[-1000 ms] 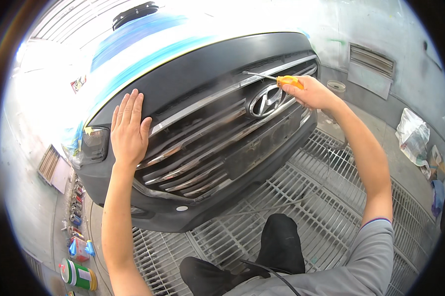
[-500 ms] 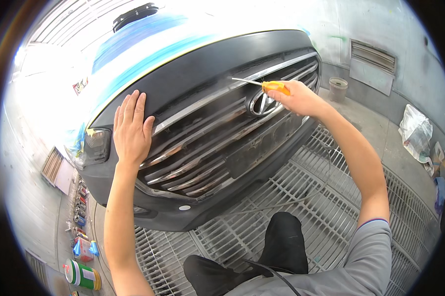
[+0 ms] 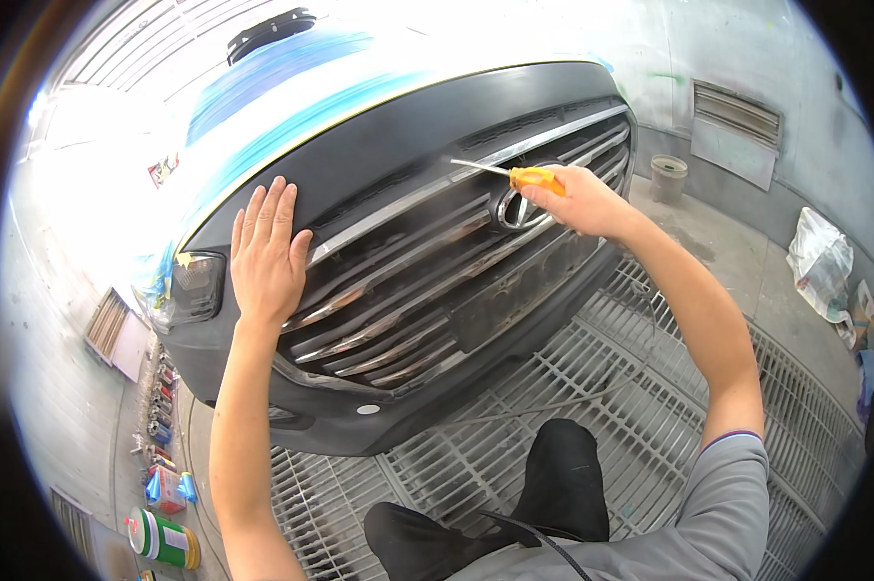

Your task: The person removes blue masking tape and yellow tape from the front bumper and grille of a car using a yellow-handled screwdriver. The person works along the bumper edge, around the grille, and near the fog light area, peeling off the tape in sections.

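Note:
A matte black car bumper with a chrome-slatted grille fills the middle. Flat on its left side lies my left hand, fingers stretched upward, beside the masked headlight. My right hand is wrapped round the orange handle of a screwdriver, in front of the oval emblem. Its metal shaft points left, the tip at the top chrome strip near a row of slots. Whether the tip touches anything, I cannot tell.
Blue and white masking film covers the car body above the bumper. Below is a metal floor grating. A bucket and a plastic bag stand at right; a green tin and several small cans line the left.
The screwdriver tip has shifted slightly left and down along the top chrome strip. My view has moved a little; my left hand stays on the bumper.

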### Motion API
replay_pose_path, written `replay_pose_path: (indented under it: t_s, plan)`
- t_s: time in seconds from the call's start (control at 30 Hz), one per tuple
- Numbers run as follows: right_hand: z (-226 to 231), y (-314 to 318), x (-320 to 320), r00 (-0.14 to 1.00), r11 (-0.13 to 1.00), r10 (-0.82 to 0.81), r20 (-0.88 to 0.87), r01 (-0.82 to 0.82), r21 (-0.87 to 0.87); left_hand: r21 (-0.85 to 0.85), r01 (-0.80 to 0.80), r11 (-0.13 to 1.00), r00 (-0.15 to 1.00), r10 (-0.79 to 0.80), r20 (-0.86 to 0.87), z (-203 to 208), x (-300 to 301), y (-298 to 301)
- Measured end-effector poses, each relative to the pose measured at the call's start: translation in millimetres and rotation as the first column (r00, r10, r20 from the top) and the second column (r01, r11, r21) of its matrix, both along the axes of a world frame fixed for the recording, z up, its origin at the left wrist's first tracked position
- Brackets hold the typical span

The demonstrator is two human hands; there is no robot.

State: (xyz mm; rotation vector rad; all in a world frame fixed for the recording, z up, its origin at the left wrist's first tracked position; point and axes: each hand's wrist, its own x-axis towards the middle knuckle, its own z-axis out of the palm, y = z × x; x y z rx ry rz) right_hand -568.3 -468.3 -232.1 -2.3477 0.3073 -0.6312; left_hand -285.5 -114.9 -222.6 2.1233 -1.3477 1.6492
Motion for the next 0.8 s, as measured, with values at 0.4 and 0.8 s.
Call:
replay_pose_path:
  t_s: [0.4, 0.8]
  plan:
    - [3, 15, 3, 0.996, 0.998, 0.032, -0.087, -0.036, -0.054, -0.002, 0.018, 1.000, 1.000, -0.018, -0.006, 1, 0, 1]
    - [-7, 27, 17, 0.988, 0.976, 0.156, 0.022, -0.150, -0.156, -0.004, 0.023, 1.000, 1.000, -0.023, -0.005, 1, 0, 0]
